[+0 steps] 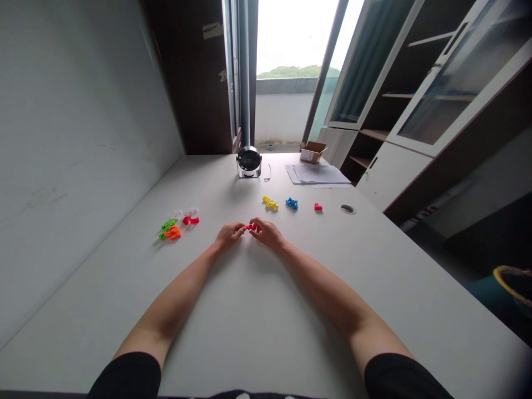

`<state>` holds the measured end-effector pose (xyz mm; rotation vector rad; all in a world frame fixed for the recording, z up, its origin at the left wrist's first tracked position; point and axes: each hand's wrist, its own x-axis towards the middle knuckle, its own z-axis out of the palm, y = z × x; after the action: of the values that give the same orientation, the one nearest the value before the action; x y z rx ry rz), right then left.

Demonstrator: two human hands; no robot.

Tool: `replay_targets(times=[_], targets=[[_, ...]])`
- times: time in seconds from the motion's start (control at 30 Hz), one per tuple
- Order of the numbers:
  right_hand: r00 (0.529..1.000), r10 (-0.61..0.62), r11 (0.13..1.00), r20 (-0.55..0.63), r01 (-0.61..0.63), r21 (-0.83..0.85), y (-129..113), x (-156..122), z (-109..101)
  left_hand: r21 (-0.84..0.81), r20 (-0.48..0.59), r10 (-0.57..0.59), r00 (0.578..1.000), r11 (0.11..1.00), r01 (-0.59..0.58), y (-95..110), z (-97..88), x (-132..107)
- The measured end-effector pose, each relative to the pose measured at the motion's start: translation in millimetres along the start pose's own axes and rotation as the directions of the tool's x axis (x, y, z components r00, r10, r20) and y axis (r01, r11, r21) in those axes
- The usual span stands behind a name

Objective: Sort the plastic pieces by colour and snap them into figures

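Note:
My left hand (230,235) and my right hand (266,234) meet at the middle of the white table (257,316), their fingertips pinching a small red plastic piece (250,226) from both sides. Most of that piece is hidden by my fingers. Beyond my hands lie a yellow plastic piece (270,203), a blue one (291,204) and a small red one (318,206). Left of my left hand are a red piece (191,220), an orange piece (172,233) and a green piece (168,224), with clear or white bits (178,214) beside them.
A round desk fan (249,162) stands at the far edge, near a small cardboard box (312,152) and a stack of papers (316,174). A round grommet (348,209) sits in the tabletop. A wall runs along the left side, and cabinets stand at the right.

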<state>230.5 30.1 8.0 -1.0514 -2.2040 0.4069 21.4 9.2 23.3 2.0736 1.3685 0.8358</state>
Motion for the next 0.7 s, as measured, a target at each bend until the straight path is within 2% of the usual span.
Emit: replay_targets(times=[0.17,0.37,0.7], targets=[[0.994,-0.103,0.989,0.031,0.106,-0.099,-6,-3,1,0.02,-0.014,0.015,1.0,1.0,-0.015,1,-1.4,0],[0.997,-0.055,0.992,-0.046,0.049,-0.117,1,-3,-2,0.035,-0.01,0.026,1.0,0.999,-0.026,-1,-0.8,1],[0.998,-0.062,0.998,-0.017,0.061,-0.013,4,-3,-2,0.023,0.004,0.011,1.0,1.0,-0.011,-1,-0.8,2]])
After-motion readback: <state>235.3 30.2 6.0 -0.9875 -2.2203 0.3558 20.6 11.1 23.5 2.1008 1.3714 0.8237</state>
